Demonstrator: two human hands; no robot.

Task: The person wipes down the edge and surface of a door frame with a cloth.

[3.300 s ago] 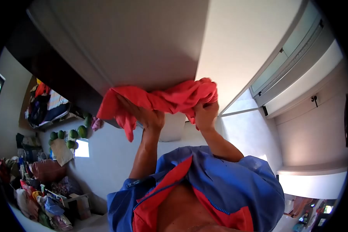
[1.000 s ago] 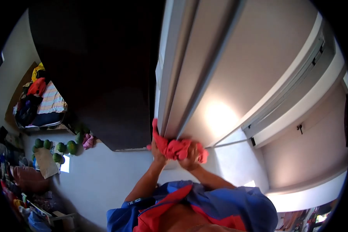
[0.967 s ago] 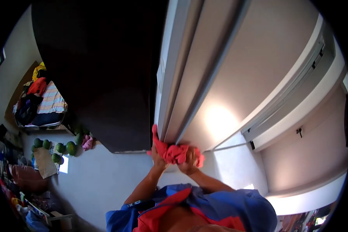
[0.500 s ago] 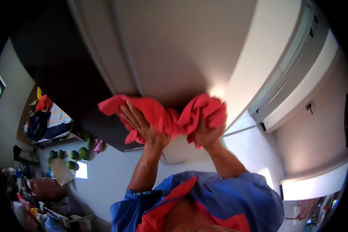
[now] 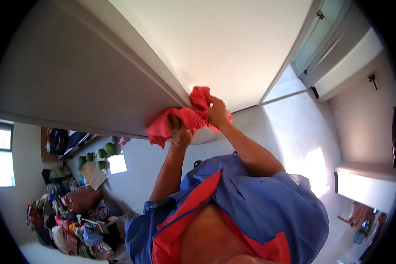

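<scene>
A bunched red cloth (image 5: pixel 187 118) stretches between my two hands, against the lower part of a pale panel (image 5: pixel 97 83) and its edge. My left hand (image 5: pixel 180 133) presses the cloth's left part to the grey face of the panel, its fingers partly covered by folds. Gripping the right part, my right hand (image 5: pixel 218 113) is closed on the cloth beside the panel's edge, near a bright white surface (image 5: pixel 224 48).
Green round fruits (image 5: pixel 110 148) and a brown paper (image 5: pixel 93 175) lie at the left. Below them are a rolled reddish bundle (image 5: pixel 81 199) and heaped clothes (image 5: pixel 66 237). A window (image 5: pixel 1 154) is at far left, a white ledge (image 5: pixel 365 189) at the right.
The view has swung, so the dark surface at the left is gone and the pale panel fills that side. Both hands and the cloth have moved up and now meet the panel's edge.
</scene>
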